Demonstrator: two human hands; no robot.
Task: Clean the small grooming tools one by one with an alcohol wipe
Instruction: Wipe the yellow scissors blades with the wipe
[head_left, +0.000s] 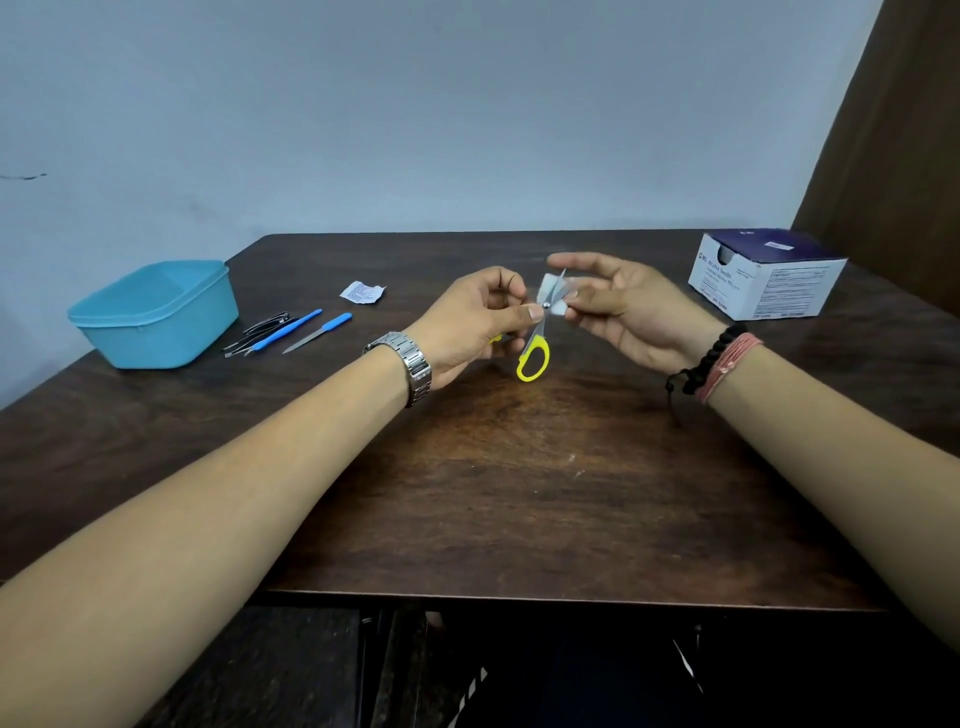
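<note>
Head view shows us mid-task: our left hand (475, 325) grips the scissors (537, 338), our right hand (618, 306) pinches the wipe (551, 299) on the blades, while other tools (288, 332) wait on the table (519, 493).

Container: we log a blue tub (156, 312) far left of the hands.
Surface: dark wooden table (519, 493) beneath them.
Backdrop: pale wall (415, 104) beyond.

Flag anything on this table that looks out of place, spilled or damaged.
Only the torn wipe wrapper stands out: it lies crumpled on the table, loose litter behind the tools. Nothing looks spilled or broken. The scissors and wipe are up in the hands.
</note>
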